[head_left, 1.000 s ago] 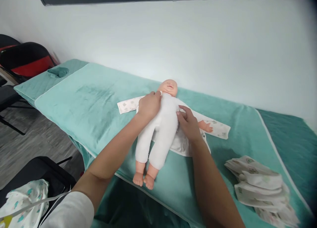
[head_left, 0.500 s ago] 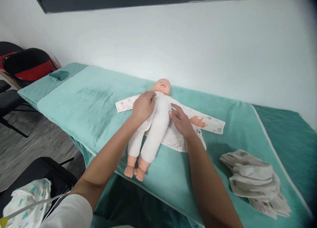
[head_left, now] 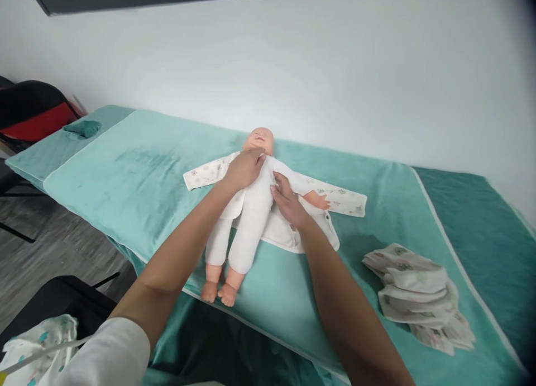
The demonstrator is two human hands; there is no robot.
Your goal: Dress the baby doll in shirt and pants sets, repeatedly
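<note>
A baby doll lies on its back on the teal bed, its head towards the wall and bare feet at the near edge. Its torso and upper legs are white. A white printed baby shirt is spread under and around it, sleeves stretched to both sides and the right front panel folded out. My left hand is closed at the doll's upper chest, on the edge of the shirt's left panel; its fingertips are partly hidden. My right hand touches the doll's right-hand side, thumb and forefinger apart.
A crumpled pile of printed baby clothes lies at the right of the teal bed cover. Black chairs stand left, and patterned cloth rests on the near black chair. A white wall runs behind the bed.
The view has shifted slightly, so the scene sits further left. My left hand has moved a little up across the doll's chest; my right hand stays at its side.
</note>
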